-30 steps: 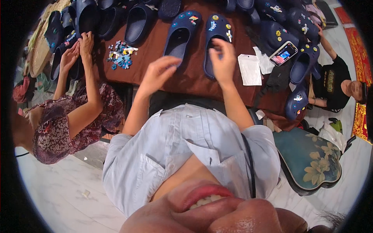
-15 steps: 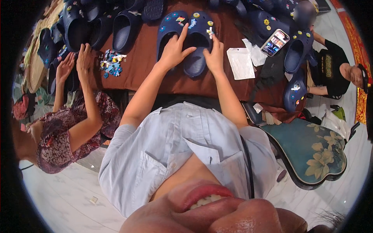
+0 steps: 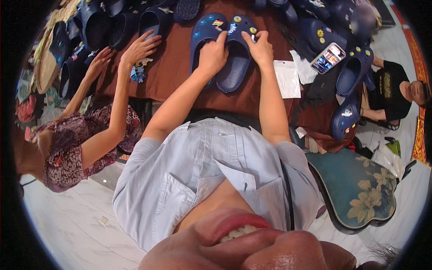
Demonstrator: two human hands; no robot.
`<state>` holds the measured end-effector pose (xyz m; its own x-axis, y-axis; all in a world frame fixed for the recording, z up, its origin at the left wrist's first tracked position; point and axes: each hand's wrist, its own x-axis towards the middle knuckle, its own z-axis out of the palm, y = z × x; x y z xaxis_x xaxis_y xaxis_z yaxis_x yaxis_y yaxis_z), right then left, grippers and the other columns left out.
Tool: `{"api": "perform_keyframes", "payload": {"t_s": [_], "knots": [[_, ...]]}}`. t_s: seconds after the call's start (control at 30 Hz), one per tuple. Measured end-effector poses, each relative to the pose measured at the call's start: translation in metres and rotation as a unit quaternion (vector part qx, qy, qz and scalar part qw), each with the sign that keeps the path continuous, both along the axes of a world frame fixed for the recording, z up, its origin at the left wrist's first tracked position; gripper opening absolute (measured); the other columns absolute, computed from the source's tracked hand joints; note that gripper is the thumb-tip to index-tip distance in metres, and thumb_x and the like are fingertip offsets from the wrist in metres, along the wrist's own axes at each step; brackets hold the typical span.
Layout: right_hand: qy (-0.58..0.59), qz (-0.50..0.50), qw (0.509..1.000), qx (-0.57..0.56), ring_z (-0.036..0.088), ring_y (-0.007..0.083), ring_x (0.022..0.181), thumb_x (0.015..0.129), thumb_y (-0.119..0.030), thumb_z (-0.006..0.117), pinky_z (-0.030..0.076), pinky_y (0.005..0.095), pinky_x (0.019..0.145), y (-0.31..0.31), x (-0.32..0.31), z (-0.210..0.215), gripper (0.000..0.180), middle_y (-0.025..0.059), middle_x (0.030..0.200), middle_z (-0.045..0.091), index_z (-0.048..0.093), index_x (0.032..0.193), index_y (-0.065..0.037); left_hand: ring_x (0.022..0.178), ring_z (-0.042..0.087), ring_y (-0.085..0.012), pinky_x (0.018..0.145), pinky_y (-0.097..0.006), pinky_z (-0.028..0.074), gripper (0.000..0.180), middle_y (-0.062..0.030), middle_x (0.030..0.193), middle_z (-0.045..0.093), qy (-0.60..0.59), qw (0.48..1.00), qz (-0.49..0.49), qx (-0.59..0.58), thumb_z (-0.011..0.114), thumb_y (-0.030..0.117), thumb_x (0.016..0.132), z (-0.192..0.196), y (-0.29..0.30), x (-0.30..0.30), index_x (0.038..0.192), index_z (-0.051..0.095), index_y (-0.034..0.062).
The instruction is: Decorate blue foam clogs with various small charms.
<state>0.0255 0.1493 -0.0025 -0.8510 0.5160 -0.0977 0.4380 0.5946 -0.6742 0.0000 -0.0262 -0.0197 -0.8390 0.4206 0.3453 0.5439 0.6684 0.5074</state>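
A pair of navy clogs (image 3: pixel 233 74) lies side by side on the brown cloth, toes pointing away from me, with colourful charms on their uppers. My left hand (image 3: pixel 212 56) is closed at the opening between the two clogs, its index finger against the right clog's inner edge and its other fingers curled, partly hidden. With my right hand (image 3: pixel 260 48) I grip the right clog's outer edge near a small white and yellow charm; the thumb lies over the upper. Lettering-shaped and round yellow charms sit near the right clog's toe.
To the left, a co-worker's hand (image 3: pixel 138 48) reaches over a pile of loose charms (image 3: pixel 138 74) beside more navy clogs (image 3: pixel 94 29). White paper packets (image 3: pixel 286 78), a phone (image 3: pixel 328 57) and further clogs (image 3: pixel 351 69) lie right. A flowered stool (image 3: pixel 355 189) stands near a person in black.
My left index finger has drawn back from the right clog's upper and bent. My right hand now grips higher on that clog's side. The co-worker's hand has moved right, over the charms.
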Motion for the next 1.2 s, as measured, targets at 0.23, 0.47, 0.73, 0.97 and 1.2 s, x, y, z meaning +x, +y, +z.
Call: {"api": "perform_keyframes", "payload": {"t_s": [0.23,0.47,0.73,0.97,1.2], "knots": [[0.067,0.062,0.994,0.054,0.061,0.0531,0.093,0.096,-0.03,0.051,0.047,0.0577,0.08,0.009,-0.001,-0.01,0.032,0.0324,0.096,0.065,0.046,0.117,-0.006,0.071,0.064,-0.0397,0.064,-0.05,0.052,0.049,-0.0222,0.077,0.063,0.022,1.0,0.012,0.0,0.062,0.008,0.081,-0.007,0.003,0.0,0.13,0.052,0.0095],[0.194,0.061,0.979,0.003,0.065,0.0272,0.065,0.101,-0.014,0.043,0.048,0.0406,0.057,0.02,0.004,-0.033,0.017,0.017,0.076,0.063,0.049,0.117,-0.011,0.067,0.063,-0.0376,0.06,-0.05,0.051,0.052,-0.0197,0.075,0.062,0.042,0.999,0.009,0.024,0.06,0.007,0.08,-0.012,0.003,-0.005,0.131,0.05,0.0093],[0.243,0.009,0.908,-0.34,0.057,0.0148,0.051,0.101,-0.023,0.044,0.04,0.0237,0.041,0.041,0.007,-0.069,0.026,0.0078,0.071,0.06,0.058,0.099,-0.001,0.07,0.063,-0.0404,0.061,-0.05,0.053,0.052,-0.0231,0.081,0.061,0.001,1.0,0.016,0.021,0.059,0.007,0.081,-0.019,0.0,0.0,0.132,0.051,0.0104],[0.044,0.021,0.993,0.105,0.067,0.0371,0.082,0.086,-0.056,0.063,0.052,0.0436,0.07,0.031,-0.045,-0.029,0.053,0.02,0.084,0.066,0.055,0.093,-0.004,0.07,0.064,-0.0397,0.062,-0.049,0.052,0.055,-0.0224,0.078,0.064,0.021,0.999,0.007,0.026,0.062,0.005,0.079,-0.017,0.0,-0.002,0.132,0.05,0.0072],[0.039,0.073,0.994,0.077,0.063,0.0497,0.094,0.091,-0.05,0.058,0.048,0.055,0.081,0.031,-0.049,-0.022,0.047,0.028,0.092,0.067,0.051,0.104,-0.005,0.069,0.064,-0.0391,0.062,-0.049,0.052,0.054,-0.0218,0.076,0.064,0.023,0.999,0.007,0.022,0.061,0.005,0.079,-0.02,0.001,-0.005,0.133,0.05,0.0069]]}}
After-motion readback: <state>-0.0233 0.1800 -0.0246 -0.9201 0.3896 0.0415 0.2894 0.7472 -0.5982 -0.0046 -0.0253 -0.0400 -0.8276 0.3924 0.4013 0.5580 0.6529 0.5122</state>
